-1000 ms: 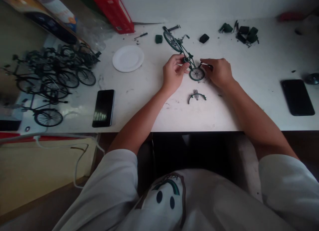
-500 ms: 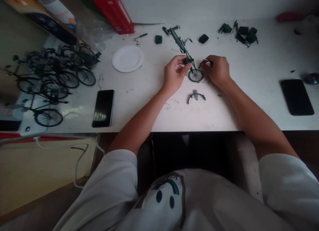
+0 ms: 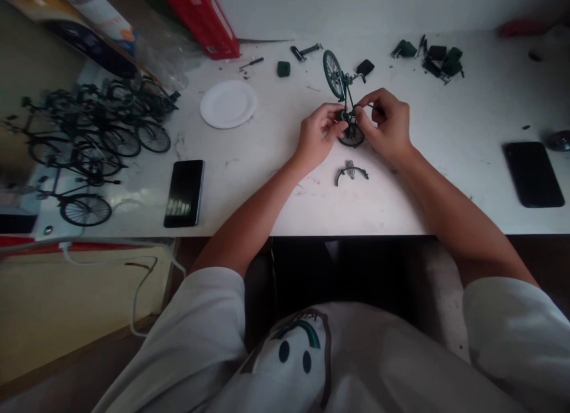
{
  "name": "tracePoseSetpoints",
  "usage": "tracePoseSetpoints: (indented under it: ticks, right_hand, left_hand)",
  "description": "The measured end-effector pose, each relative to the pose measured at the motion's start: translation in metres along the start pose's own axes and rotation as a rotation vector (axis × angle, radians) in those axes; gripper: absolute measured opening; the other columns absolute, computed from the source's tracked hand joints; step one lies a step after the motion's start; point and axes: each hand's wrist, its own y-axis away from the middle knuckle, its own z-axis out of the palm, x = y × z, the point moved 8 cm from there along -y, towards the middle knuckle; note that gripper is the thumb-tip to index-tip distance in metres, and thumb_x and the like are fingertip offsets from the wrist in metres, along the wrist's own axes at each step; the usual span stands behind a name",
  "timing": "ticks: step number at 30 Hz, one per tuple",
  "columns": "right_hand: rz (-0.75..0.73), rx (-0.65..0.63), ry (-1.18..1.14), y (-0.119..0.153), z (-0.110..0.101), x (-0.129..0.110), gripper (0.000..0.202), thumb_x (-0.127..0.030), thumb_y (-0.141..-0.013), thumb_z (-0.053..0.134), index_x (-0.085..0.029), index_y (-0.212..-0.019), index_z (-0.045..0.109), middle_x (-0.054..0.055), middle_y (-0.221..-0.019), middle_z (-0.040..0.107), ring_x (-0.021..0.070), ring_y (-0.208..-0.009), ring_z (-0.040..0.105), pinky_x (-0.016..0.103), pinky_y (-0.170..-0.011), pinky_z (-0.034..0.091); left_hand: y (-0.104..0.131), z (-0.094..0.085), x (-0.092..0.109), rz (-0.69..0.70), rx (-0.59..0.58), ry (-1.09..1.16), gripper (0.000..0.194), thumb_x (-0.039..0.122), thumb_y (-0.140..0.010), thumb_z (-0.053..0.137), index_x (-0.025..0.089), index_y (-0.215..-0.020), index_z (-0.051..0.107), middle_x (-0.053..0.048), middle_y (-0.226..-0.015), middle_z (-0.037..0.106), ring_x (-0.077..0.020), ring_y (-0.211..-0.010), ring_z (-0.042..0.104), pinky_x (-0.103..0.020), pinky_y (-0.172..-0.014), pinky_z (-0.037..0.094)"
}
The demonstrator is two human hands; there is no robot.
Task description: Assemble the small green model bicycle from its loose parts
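A dark green model bicycle (image 3: 333, 74) stands on the white table, tilted, with one wheel up at the back and the other low between my hands. My left hand (image 3: 317, 131) grips it near the lower wheel with thumb and fingers. My right hand (image 3: 386, 123) is pinched closed at the frame just above that wheel, with a small dark part in its fingers; the fingers partly hide it. Nearer to me lies a curved green mudguard-like piece (image 3: 351, 170) with a thin wire part.
Several assembled model bicycles (image 3: 89, 210) crowd the left side. Around the table are a white plate (image 3: 228, 105), a phone (image 3: 184, 193), a second dark phone-like slab (image 3: 533, 174), a small screwdriver (image 3: 252, 63), a green block (image 3: 283, 69), loose green parts (image 3: 452, 61) and a red box (image 3: 202, 21).
The bicycle has been turned, so its second wheel now shows at the back. My right hand has moved left, from beside the bicycle to its frame. My left hand shifted slightly right.
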Motion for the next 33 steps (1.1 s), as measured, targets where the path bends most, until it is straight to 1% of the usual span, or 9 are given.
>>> tracePoseSetpoints:
  ticks: [2, 5, 12, 15, 21, 24, 28, 30, 33]
  right_hand:
    - [0.000, 0.006, -0.002, 0.0003, -0.0012, -0.0007, 0.076, -0.093, -0.104, 0.045, -0.027, -0.129, 0.071, 0.011, -0.093, 0.063, 0.0335, -0.097, 0.063, 0.045, -0.088, 0.053]
    - [-0.016, 0.032, 0.000, -0.0002, -0.0031, 0.0004, 0.070, -0.089, -0.105, 0.049, -0.026, -0.126, 0.073, 0.011, -0.091, 0.062, 0.0329, -0.094, 0.063, 0.046, -0.087, 0.053]
    - [0.020, 0.003, 0.014, 0.0004, -0.0016, 0.0012, 0.064, -0.082, -0.104, 0.057, -0.026, -0.128, 0.078, 0.013, -0.091, 0.065, 0.0334, -0.095, 0.062, 0.046, -0.086, 0.053]
    - [0.014, 0.017, 0.017, 0.0007, -0.0024, 0.0000, 0.063, -0.080, -0.104, 0.058, -0.025, -0.127, 0.079, 0.012, -0.091, 0.066, 0.0322, -0.093, 0.062, 0.046, -0.085, 0.053]
    - [-0.011, 0.023, 0.011, -0.0001, -0.0007, 0.0023, 0.060, -0.077, -0.106, 0.058, -0.024, -0.126, 0.078, 0.012, -0.091, 0.067, 0.0309, -0.091, 0.063, 0.044, -0.083, 0.052]
    - [0.002, 0.015, 0.022, -0.0005, -0.0016, 0.0022, 0.064, -0.081, -0.105, 0.058, -0.023, -0.127, 0.077, 0.012, -0.092, 0.068, 0.0309, -0.091, 0.064, 0.044, -0.083, 0.052]
    - [0.015, 0.007, 0.012, -0.0010, -0.0031, 0.0004, 0.070, -0.087, -0.104, 0.055, -0.024, -0.125, 0.076, 0.011, -0.090, 0.064, 0.0319, -0.094, 0.064, 0.044, -0.084, 0.052]
    - [0.018, -0.001, 0.007, -0.0011, -0.0027, 0.0001, 0.070, -0.088, -0.103, 0.054, -0.025, -0.124, 0.075, 0.010, -0.089, 0.062, 0.0322, -0.095, 0.064, 0.044, -0.084, 0.052]
    - [0.011, -0.003, 0.006, -0.0010, -0.0017, 0.0005, 0.066, -0.085, -0.104, 0.056, -0.025, -0.123, 0.075, 0.010, -0.088, 0.061, 0.0318, -0.095, 0.064, 0.044, -0.085, 0.052]
  left_hand:
    - [0.0001, 0.0006, 0.0029, 0.019, -0.003, 0.007, 0.053, 0.073, -0.105, 0.072, 0.029, -0.136, 0.071, -0.005, -0.117, 0.082, -0.0154, -0.083, 0.082, -0.030, -0.076, 0.070]
    - [0.0000, 0.0002, 0.0040, 0.019, -0.001, 0.014, 0.051, 0.071, -0.105, 0.073, 0.029, -0.135, 0.071, -0.005, -0.115, 0.083, -0.0152, -0.083, 0.082, -0.030, -0.077, 0.069]
    - [0.0002, 0.0012, -0.0012, -0.028, -0.021, -0.017, 0.044, 0.063, -0.107, 0.074, 0.029, -0.135, 0.071, -0.006, -0.117, 0.083, -0.0167, -0.088, 0.084, -0.032, -0.079, 0.071]
    - [0.0000, 0.0014, -0.0025, -0.020, -0.016, -0.028, 0.044, 0.064, -0.107, 0.073, 0.029, -0.135, 0.071, -0.004, -0.115, 0.083, -0.0171, -0.087, 0.084, -0.033, -0.079, 0.071]
    - [0.0004, 0.0015, -0.0012, 0.059, -0.020, -0.003, 0.049, 0.071, -0.105, 0.072, 0.033, -0.135, 0.071, -0.003, -0.117, 0.082, -0.0176, -0.085, 0.085, -0.033, -0.075, 0.070]
    - [0.0014, 0.0020, -0.0007, 0.043, -0.041, -0.022, 0.050, 0.071, -0.106, 0.072, 0.032, -0.137, 0.070, -0.005, -0.119, 0.082, -0.0187, -0.089, 0.086, -0.033, -0.081, 0.071]
    - [0.0025, 0.0028, 0.0017, -0.006, -0.062, -0.079, 0.051, 0.067, -0.107, 0.073, 0.028, -0.140, 0.069, -0.008, -0.124, 0.082, -0.0217, -0.105, 0.086, -0.036, -0.094, 0.070]
    - [0.0024, 0.0025, 0.0038, -0.010, -0.058, -0.091, 0.052, 0.067, -0.107, 0.073, 0.028, -0.140, 0.069, -0.009, -0.124, 0.082, -0.0226, -0.110, 0.085, -0.036, -0.096, 0.070]
    - [0.0018, 0.0025, 0.0046, -0.018, -0.050, -0.079, 0.051, 0.072, -0.105, 0.072, 0.030, -0.135, 0.071, -0.007, -0.120, 0.082, -0.0220, -0.107, 0.085, -0.035, -0.093, 0.070]
